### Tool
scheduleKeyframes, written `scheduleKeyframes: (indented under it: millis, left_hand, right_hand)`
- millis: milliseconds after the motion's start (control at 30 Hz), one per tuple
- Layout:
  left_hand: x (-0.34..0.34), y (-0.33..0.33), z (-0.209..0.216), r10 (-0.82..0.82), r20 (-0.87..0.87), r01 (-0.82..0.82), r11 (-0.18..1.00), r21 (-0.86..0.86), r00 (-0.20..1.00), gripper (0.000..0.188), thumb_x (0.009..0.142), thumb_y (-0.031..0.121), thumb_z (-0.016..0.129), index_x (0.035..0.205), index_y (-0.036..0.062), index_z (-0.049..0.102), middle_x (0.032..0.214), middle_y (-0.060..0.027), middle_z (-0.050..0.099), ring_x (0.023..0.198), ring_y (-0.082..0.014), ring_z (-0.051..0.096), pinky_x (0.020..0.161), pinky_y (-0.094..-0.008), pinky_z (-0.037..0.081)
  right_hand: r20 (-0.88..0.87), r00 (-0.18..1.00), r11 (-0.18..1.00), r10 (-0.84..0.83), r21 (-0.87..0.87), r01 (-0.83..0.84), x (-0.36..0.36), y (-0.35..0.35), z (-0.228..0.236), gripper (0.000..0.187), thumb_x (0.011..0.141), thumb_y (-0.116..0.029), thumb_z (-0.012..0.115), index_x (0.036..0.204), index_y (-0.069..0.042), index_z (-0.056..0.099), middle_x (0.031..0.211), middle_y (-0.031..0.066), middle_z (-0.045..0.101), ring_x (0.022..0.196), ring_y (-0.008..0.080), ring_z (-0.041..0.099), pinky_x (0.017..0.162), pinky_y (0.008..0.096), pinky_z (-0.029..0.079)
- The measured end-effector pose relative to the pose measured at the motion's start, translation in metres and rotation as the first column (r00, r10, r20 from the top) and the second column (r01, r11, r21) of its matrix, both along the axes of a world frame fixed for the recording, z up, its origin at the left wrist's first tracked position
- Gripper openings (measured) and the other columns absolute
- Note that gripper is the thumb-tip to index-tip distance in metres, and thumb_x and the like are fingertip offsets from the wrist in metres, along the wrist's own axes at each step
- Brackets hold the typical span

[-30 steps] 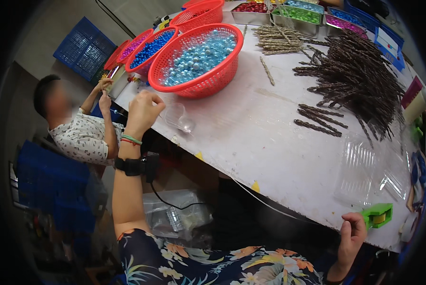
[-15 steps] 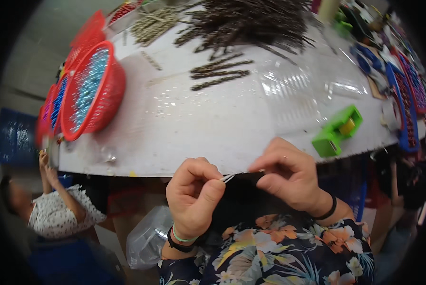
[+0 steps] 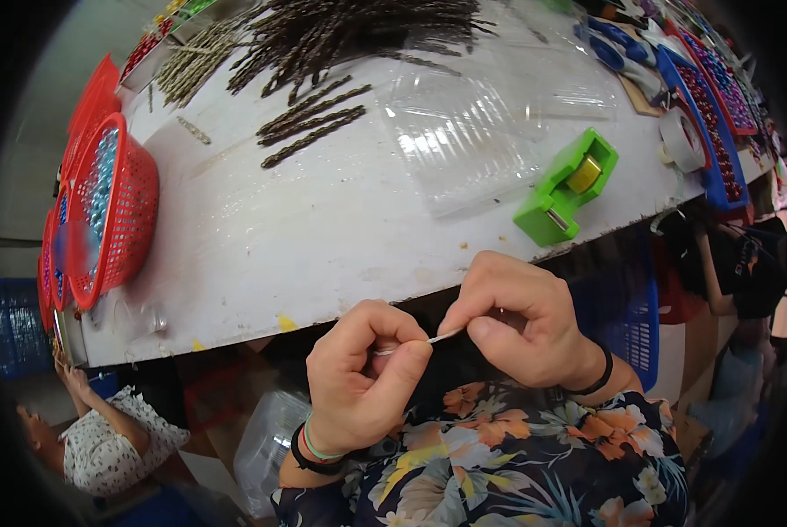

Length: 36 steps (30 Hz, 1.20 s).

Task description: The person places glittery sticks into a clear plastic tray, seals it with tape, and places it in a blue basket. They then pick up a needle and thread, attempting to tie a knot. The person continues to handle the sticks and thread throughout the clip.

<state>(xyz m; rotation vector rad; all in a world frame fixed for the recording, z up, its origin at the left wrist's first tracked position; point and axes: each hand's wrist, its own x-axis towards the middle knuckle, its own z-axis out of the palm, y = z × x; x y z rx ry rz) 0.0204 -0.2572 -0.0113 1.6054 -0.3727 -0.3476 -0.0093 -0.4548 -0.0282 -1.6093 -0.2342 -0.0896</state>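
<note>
Past the table's near edge, my left hand pinches a thin white strand between thumb and forefinger. My right hand grips its other end, so a short, taut length shows between the fingertips. A pale bit of the strand also shows inside the curl of my left fingers. How it runs within the right hand is hidden.
Red baskets of shiny beads stand at the table's left. Dark twisted sticks lie farther back, beside clear plastic sleeves. A green tape dispenser sits near the right edge. Another person is at lower left.
My right thumb and forefinger, spread apart before, have closed on the strand. It now looks like one taut line instead of two splayed ends. The whole view has turned somewhat.
</note>
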Motion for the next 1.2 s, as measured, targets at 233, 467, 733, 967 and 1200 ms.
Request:
scheduleKeyframes:
  millis: [233, 467, 733, 967, 1200]
  left_hand:
    - [-0.001, -0.044, -0.006, -0.174, -0.024, 0.175, 0.984, 0.018, 0.984, 0.005, 0.086, -0.001, 0.067, 0.088, 0.0001, 0.062, 0.070, 0.0044, 0.056, 0.059, 0.0006, 0.040, 0.052, -0.0165, 0.030]
    - [-0.018, -0.118, -0.003, -0.437, -0.044, 0.439, 0.896, 0.070, 0.898, 0.005, 0.087, -0.001, 0.065, 0.088, 0.0004, 0.061, 0.067, 0.0061, 0.055, 0.058, 0.0022, 0.041, 0.050, -0.0163, 0.030]
    - [-0.047, -0.185, -0.001, -0.616, -0.226, 0.642, 0.764, 0.062, 0.755, 0.005, 0.088, 0.000, 0.065, 0.089, 0.0006, 0.060, 0.065, 0.0071, 0.054, 0.057, 0.0033, 0.039, 0.050, -0.0162, 0.027]
    - [-0.065, -0.219, -0.003, -0.654, -0.278, 0.683, 0.730, 0.012, 0.704, 0.005, 0.089, -0.001, 0.064, 0.090, 0.0009, 0.060, 0.067, 0.0079, 0.051, 0.059, 0.0026, 0.036, 0.052, -0.0159, 0.026]
    - [-0.074, -0.232, -0.005, -0.651, -0.287, 0.684, 0.729, 0.022, 0.703, 0.005, 0.088, 0.000, 0.065, 0.090, 0.0007, 0.060, 0.067, 0.0080, 0.051, 0.059, 0.0023, 0.036, 0.052, -0.0158, 0.026]
  right_hand:
    - [-0.102, 0.987, 0.991, -0.123, -0.072, 0.116, -0.027, -0.034, 0.007, 0.005, 0.078, 0.000, 0.065, 0.081, -0.003, 0.063, 0.078, 0.0015, 0.055, 0.063, 0.0075, 0.049, 0.054, 0.0226, 0.040]
    - [-0.134, 0.943, 0.953, -0.304, -0.024, 0.303, -0.086, -0.094, 0.005, 0.007, 0.076, 0.000, 0.062, 0.081, -0.003, 0.064, 0.081, 0.0012, 0.052, 0.065, 0.0066, 0.046, 0.055, 0.0220, 0.036]
    - [-0.165, 0.907, 0.920, -0.388, -0.012, 0.391, -0.143, -0.140, -0.003, 0.006, 0.073, 0.000, 0.062, 0.078, -0.003, 0.061, 0.084, 0.0008, 0.050, 0.066, 0.0051, 0.047, 0.056, 0.0203, 0.036]
    - [-0.167, 0.877, 0.886, -0.450, 0.034, 0.462, -0.175, -0.166, -0.011, 0.004, 0.077, -0.002, 0.062, 0.080, -0.003, 0.061, 0.082, 0.0010, 0.053, 0.067, 0.0078, 0.051, 0.058, 0.0231, 0.041]
    - [-0.192, 0.877, 0.870, -0.441, 0.150, 0.470, -0.185, -0.176, -0.020, 0.004, 0.076, 0.000, 0.061, 0.078, -0.003, 0.062, 0.082, 0.0002, 0.052, 0.067, 0.0053, 0.050, 0.057, 0.0207, 0.037]
